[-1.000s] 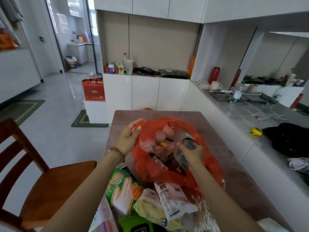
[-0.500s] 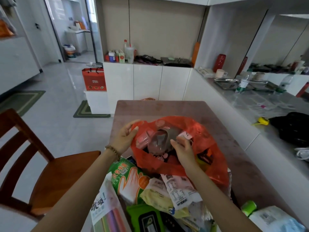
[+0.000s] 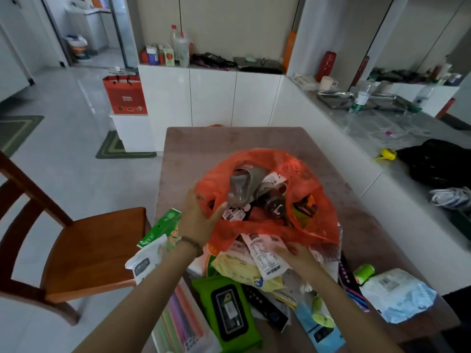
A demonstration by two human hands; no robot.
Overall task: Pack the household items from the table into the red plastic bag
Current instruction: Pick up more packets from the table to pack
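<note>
The red plastic bag point(image 3: 316, 225) lies open on the brown table point(image 3: 229, 141), holding a clear bottle point(image 3: 238, 186), a dark jar point(image 3: 274, 205) and other packets. My left hand point(image 3: 198, 215) grips the bag's left rim. My right hand point(image 3: 297, 253) rests on a white pouch point(image 3: 265, 256) in the pile just below the bag; fingers curl on it. A yellow packet point(image 3: 242, 271) and a green wipes pack point(image 3: 226, 309) lie nearer me.
A wooden chair point(image 3: 84, 240) stands left of the table. A green glove packet point(image 3: 160, 228), a straw pack point(image 3: 178, 319), a blue-white bag point(image 3: 397, 294) and a green roll point(image 3: 364, 272) lie around the pile. A grey counter point(image 3: 382, 133) runs along the right.
My right hand let go of the clear bottle inside the bag and came down to the white pouch in the pile. My left hand shifted lower on the bag's rim.
</note>
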